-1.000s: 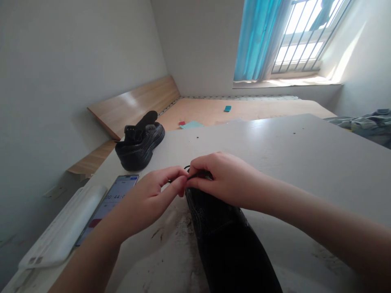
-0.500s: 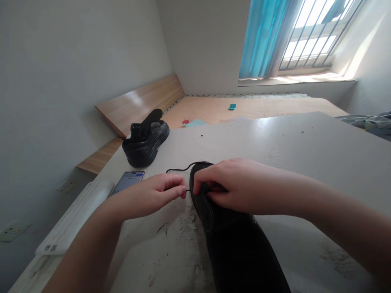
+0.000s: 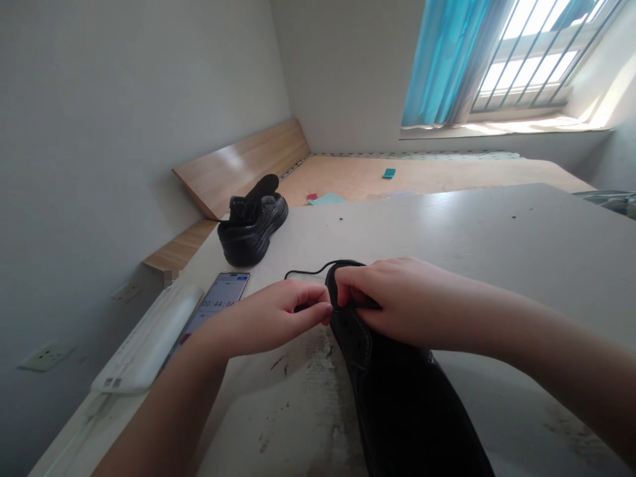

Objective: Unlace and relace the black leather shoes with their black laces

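Observation:
A black leather shoe (image 3: 412, 404) lies in front of me on the table, its toe end pointing away and its near part very dark. My right hand (image 3: 392, 295) rests over its lacing area, with thumb and fingers closed on the shoe's edge. What exactly those fingertips pinch is partly hidden. At the shoe's left side my left hand (image 3: 288, 315) is closed in a pinch on a thin black shoelace, fingertips right against the eyelet flap. A loop of the shoelace (image 3: 309, 272) curves over the table beyond my left hand.
Another black shoe (image 3: 253, 228) stands at the table's far left, its tongue raised. A phone (image 3: 226, 291) showing a timer and a white power strip-like box (image 3: 149, 341) lie along the left edge. Behind the white table (image 3: 447, 225) is a wooden bed board (image 3: 248, 162).
My left hand has moved right, closing the small gap to the shoe's edge. My right hand keeps its place on the shoe. The whole view has shifted slightly.

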`<state>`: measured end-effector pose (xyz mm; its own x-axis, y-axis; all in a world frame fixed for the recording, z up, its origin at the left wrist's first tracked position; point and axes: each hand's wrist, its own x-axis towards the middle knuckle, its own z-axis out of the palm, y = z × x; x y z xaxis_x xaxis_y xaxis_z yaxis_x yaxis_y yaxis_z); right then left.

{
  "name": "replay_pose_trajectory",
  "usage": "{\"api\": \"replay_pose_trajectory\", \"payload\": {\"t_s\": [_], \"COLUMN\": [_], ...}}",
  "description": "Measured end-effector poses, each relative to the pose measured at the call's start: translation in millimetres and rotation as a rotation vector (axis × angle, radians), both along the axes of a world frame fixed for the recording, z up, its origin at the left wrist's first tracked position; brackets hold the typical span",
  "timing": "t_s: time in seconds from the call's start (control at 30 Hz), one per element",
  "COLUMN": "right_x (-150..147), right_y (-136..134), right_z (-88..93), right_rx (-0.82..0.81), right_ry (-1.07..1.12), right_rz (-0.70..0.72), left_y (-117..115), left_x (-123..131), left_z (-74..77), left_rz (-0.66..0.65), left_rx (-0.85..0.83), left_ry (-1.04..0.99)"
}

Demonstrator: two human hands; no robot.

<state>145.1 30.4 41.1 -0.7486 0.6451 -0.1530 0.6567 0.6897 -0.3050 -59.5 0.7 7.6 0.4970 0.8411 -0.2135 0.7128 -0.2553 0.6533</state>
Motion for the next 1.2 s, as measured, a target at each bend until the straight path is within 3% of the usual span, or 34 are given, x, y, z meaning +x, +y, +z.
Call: {"api": "replay_pose_trajectory", "payload": {"t_s": [0.17, 0.37, 0.73, 0.87, 0.97, 1.07, 1.2], "right_x": [-0.2, -3.2, -3.6, -2.4, 4.5, 17.5, 32.0], "right_y": [1.2, -4.8, -9.2, -4.9, 4.6, 16.1, 26.1], "right_z": [-3.7, -5.6, -6.0, -1.8, 6.1, 16.9, 26.5], "right_rx": [-0.022, 0.013, 0.062, -0.079, -0.26, -0.351, -0.236], "right_ry": [0.039, 0.06, 0.032, 0.108, 0.255, 0.483, 0.664], "right_rz": [-0.016, -0.153, -0.088, -0.108, -0.166, -0.209, -0.285], "left_y": [-3.0, -2.3, 1.4, 2.3, 4.1, 6.5, 7.9], "left_x": [3.8, 3.8, 1.0, -3.9, -8.7, -12.5, -15.0], "left_z": [-1.0, -0.6, -1.6, -1.8, -2.3, -4.7, -7.9], "left_rz": [-0.015, 0.004, 0.019, 0.046, 0.057, 0.187, 0.36], "left_rx": [0.044, 0.034, 0.059, -0.002, -0.029, 0.075, 0.179], "left_ry": [0.027, 0.005, -0.048, -0.049, 0.099, 0.308, 0.381]}}
